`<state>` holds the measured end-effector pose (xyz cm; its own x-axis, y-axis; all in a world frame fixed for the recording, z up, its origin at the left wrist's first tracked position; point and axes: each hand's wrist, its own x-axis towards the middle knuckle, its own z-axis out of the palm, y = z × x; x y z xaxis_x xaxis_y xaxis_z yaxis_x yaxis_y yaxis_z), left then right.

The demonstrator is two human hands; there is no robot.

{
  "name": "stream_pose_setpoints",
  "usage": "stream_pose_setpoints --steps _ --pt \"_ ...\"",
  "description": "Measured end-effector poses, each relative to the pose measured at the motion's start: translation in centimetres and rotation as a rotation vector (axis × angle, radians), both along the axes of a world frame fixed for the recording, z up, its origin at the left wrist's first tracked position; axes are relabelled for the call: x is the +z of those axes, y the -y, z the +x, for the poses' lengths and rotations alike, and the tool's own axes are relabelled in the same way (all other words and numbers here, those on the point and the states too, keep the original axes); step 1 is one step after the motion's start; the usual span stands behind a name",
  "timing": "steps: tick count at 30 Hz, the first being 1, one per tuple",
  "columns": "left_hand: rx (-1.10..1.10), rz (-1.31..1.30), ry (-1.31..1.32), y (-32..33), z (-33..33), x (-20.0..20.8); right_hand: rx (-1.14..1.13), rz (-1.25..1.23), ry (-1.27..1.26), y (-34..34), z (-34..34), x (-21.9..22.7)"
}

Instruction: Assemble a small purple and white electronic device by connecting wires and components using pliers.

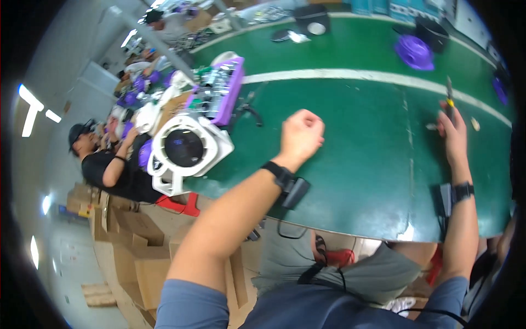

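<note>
Over the middle of the green table my left hand [301, 134] is closed in a loose fist, with nothing showing between its fingers. To the right, my right hand [455, 131] grips a slim tool [450, 97] with a dark handle, a yellow band and a pointed metal tip aimed away from me; its exact kind is too blurred to tell. A small pale piece [432, 126] shows beside the right fingers. Left of my left hand lies a white round housing [219, 143] with a dark lit display [184, 148]. Dark-handled pliers [249, 112] lie behind it.
A purple tray [233, 90] of shiny parts stands at the far left. Purple bowl-shaped part [415, 53] and black containers [312, 21] sit at the back. A small beige piece [475, 124] lies right of my right hand. A co-worker [109, 164] sits left, above cardboard boxes [137, 230].
</note>
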<state>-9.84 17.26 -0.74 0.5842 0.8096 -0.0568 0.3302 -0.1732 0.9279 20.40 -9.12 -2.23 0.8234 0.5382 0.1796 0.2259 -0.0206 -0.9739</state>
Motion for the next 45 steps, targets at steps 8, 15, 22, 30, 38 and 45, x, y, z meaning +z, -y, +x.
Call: stream_pose_setpoints --steps 8,15,22,30,38,45 --pt "0.004 0.042 0.039 -0.2 -0.4 0.1 0.036 0.028 -0.003 -0.3 1.0 -0.8" --pt "0.006 0.093 0.019 -0.5 0.0 0.3 -0.006 -0.009 0.019 -0.6 0.9 -0.3" --pt "-0.012 0.064 0.003 -0.4 -0.3 0.6 0.0 -0.033 0.058 -0.8 0.2 0.0" --pt "0.009 0.022 0.098 -0.1 0.0 0.0 0.011 -0.042 0.046 -0.3 -0.2 0.7" --pt "0.022 0.008 0.081 0.1 0.0 0.5 0.025 -0.038 0.054 -0.8 -1.1 1.7" --pt "0.009 0.027 0.102 0.0 0.1 0.0 0.018 -0.035 0.045 -0.3 -0.4 0.8"
